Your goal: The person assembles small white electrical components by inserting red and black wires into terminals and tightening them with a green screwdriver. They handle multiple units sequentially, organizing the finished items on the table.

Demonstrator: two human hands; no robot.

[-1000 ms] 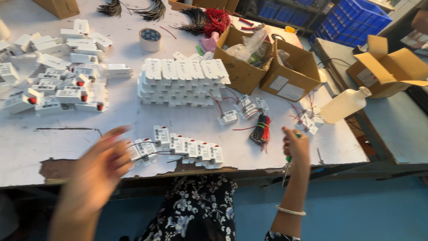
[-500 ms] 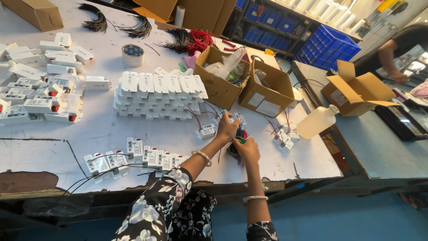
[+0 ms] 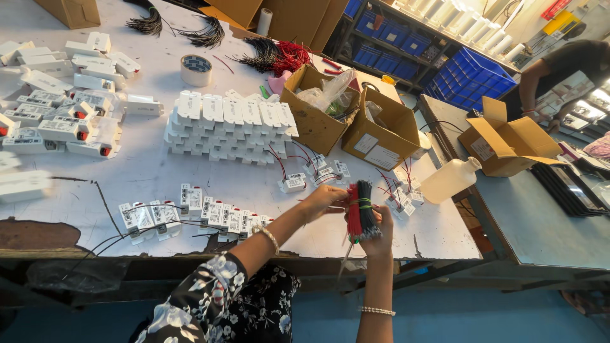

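Note:
My right hand (image 3: 381, 234) grips a bundle of short red and black wires (image 3: 360, 209), held upright over the table's near edge. A screwdriver-like tool hangs down from the same hand. My left hand (image 3: 324, 198) reaches across and pinches at the left side of the bundle's upper part. A small white module with red and black leads (image 3: 293, 183) lies just beyond my left hand. A row of white modules (image 3: 190, 215) lies along the near edge to my left.
A stacked block of white modules (image 3: 229, 127) fills the table's middle, with loose ones (image 3: 63, 95) at the left. Two open cardboard boxes (image 3: 356, 121), a tape roll (image 3: 196, 68), a plastic bottle (image 3: 450, 180) and another person (image 3: 559, 70) at far right.
My left hand swung from the near left edge over to the wire bundle. The right hand lifted the bundle upright, and the view shifted right.

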